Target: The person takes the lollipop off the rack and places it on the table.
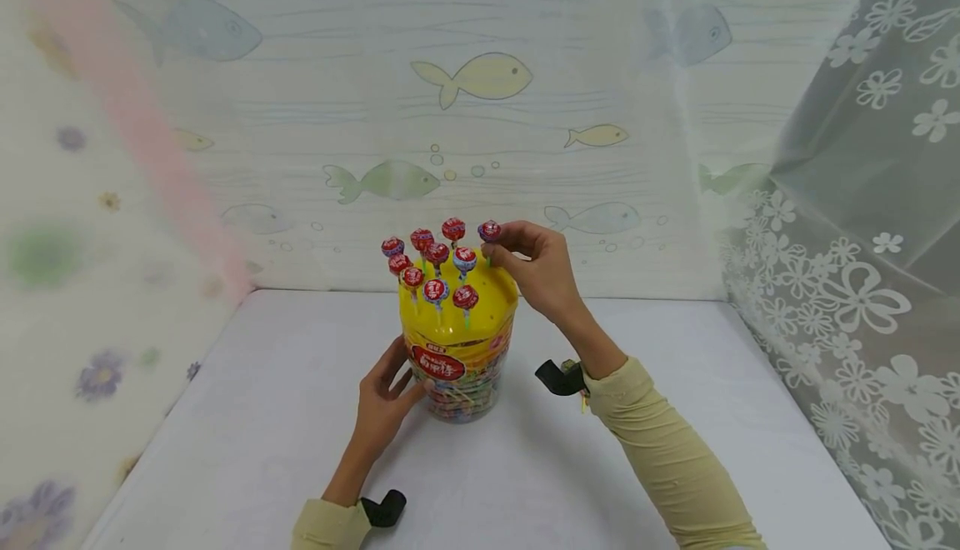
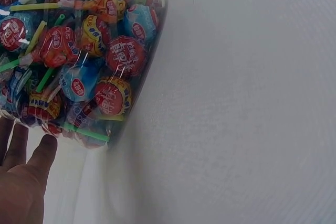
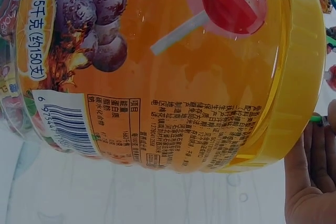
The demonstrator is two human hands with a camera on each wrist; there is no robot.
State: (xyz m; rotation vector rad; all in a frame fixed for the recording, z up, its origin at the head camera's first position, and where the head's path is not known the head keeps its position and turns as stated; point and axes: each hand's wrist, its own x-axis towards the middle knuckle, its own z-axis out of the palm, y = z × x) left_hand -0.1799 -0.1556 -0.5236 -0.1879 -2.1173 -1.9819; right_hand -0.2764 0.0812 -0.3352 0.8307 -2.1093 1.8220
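A clear jar (image 1: 465,408) of wrapped lollipops, with a printed label and a yellow lid (image 1: 491,292), stands upright on the white table. Several lollipops stick up from the lid, among them a red one (image 1: 465,297) near the front. At the lid's right edge, my right hand (image 1: 543,275) pinches a lollipop (image 1: 490,231) low on its green stick, close to the lid. My left hand (image 1: 378,412) steadies the jar at its lower left, thumb toward the front. The left wrist view shows its fingertips (image 2: 47,142) against the jar's wall.
White table surface (image 1: 637,458) surrounds the jar. Behind it hangs a pale sheet (image 1: 300,117) printed with fish. Flowered sheets flank the table, a translucent one (image 1: 847,308) at right. Black wrist pieces (image 1: 558,377) sit by both sleeves.
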